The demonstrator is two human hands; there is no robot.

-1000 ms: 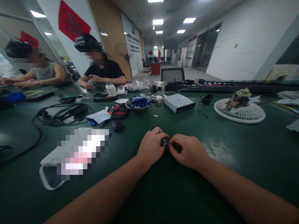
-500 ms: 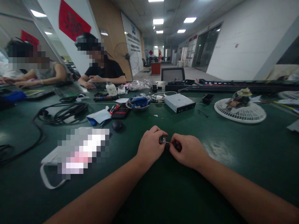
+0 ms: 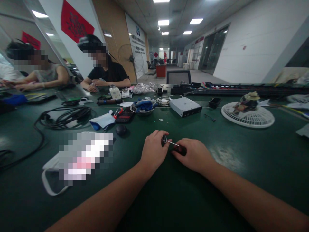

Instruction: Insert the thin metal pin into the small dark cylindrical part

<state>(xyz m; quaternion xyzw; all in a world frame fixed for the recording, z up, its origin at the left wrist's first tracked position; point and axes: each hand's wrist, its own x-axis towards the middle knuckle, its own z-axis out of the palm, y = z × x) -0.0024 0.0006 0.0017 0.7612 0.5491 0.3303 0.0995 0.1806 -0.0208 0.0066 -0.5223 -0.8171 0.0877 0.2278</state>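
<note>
My left hand (image 3: 153, 149) is closed around a small dark cylindrical part (image 3: 164, 140) with a shiny round rim, its open end turned to the right. In my right hand (image 3: 196, 156) is a screwdriver (image 3: 182, 150) with a dark reddish handle. Its thin metal shaft points left, and the tip is at or very close to the fingers of my left hand and the part's rim. Whether the tip touches the part I cannot tell. Both hands are low over the green table (image 3: 154, 203).
Beyond my hands are a grey disc drive (image 3: 185, 106), a metal bowl (image 3: 143, 111) with blue cloth, and a white fan grille (image 3: 247, 120). To the left lie a black mouse (image 3: 121, 130), coiled cables (image 3: 67, 116) and a white strapped pouch (image 3: 51, 161). Two people sit at the far left.
My right hand's fingers have shifted on the screwdriver, and more of its shaft and handle show. The cylindrical part has tilted and moved slightly left and up in my left hand.
</note>
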